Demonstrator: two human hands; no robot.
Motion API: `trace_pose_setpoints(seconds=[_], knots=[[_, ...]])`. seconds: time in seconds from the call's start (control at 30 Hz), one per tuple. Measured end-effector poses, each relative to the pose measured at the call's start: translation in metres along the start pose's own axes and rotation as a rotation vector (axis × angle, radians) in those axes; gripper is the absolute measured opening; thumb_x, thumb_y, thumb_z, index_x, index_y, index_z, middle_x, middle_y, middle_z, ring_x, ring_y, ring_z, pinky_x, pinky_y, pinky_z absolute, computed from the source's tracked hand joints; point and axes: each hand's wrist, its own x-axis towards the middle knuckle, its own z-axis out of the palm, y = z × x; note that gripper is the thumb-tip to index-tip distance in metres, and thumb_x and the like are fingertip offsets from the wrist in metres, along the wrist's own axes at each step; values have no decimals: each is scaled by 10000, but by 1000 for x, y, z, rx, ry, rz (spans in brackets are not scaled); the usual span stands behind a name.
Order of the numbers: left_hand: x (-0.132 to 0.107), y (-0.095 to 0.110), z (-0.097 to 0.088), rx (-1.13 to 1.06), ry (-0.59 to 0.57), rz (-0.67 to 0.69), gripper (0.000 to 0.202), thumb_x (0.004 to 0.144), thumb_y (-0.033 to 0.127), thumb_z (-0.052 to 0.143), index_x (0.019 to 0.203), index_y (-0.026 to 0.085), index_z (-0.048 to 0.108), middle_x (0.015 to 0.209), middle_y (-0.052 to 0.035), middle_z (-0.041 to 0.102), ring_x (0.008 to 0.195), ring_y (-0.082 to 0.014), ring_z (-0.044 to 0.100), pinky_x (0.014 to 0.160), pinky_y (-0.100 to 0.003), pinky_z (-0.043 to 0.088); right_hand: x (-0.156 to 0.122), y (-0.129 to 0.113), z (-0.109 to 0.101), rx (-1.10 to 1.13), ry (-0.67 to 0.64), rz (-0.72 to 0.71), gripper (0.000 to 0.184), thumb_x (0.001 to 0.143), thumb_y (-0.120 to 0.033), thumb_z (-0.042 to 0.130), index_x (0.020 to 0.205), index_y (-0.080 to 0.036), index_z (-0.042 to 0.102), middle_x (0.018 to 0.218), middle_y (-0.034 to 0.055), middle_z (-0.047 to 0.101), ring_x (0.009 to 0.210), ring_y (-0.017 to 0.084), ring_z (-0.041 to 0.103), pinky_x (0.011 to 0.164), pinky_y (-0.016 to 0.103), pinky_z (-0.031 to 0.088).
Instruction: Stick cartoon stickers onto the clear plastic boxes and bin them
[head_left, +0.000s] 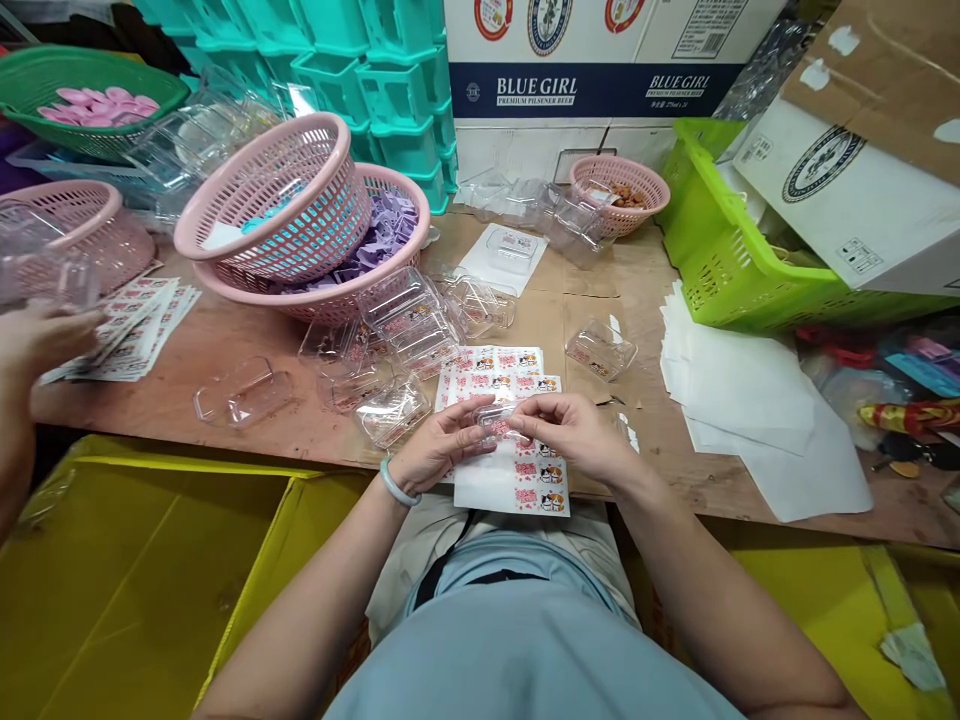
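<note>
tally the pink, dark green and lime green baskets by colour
Pink: 4 (left pink basket, upper stacked basket, lower stacked basket, small pink basket)
Dark green: 1 (dark green basket)
Lime green: 1 (lime green basket)
Total: 6

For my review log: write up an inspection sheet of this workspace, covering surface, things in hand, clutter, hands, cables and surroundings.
Surface: wooden table, partly covered by cardboard.
Things in hand: small clear box, above printed sticker sheets.
Clutter: loose clear boxes left of centre; pink baskets stacked behind them; white sheets at right.
Hands: left hand holds the box; right hand has its fingertips on the box's right part. Another person's hand shows at the left edge.
Cables: nothing seen.
Surroundings: turquoise crates and beer carton behind; lime crate at right; yellow bin below left.
</note>
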Motion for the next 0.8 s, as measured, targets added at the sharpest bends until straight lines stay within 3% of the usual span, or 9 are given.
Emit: trace_pose_setpoints(seconds=[0.13,0.6,0.8], knots=[[0,1,0,7,2,0,510,726,244,793,1215,245,647,1045,-47,659,994,-181,627,1016,-456,463,1,-1,0,4,-16,19,277,827,-406,640,731,-149,673,655,-9,587,616,112,492,581,242,358],[1,0,-1,6,-21,7,503,729,246,788,1213,249,649,1165,-68,640,1062,-216,619,1006,-441,467,1,-2,0,-3,-35,14,287,819,-425,645,743,-153,694,659,-5,604,622,116,502,588,245,367],[1,0,-1,0,-22,7,483,732,223,782,1198,247,657,1101,-60,662,1035,-197,625,1005,-438,470,2,-6,0,-53,-18,34,293,818,-428,632,740,-152,689,650,-1,607,609,119,505,575,245,367]])
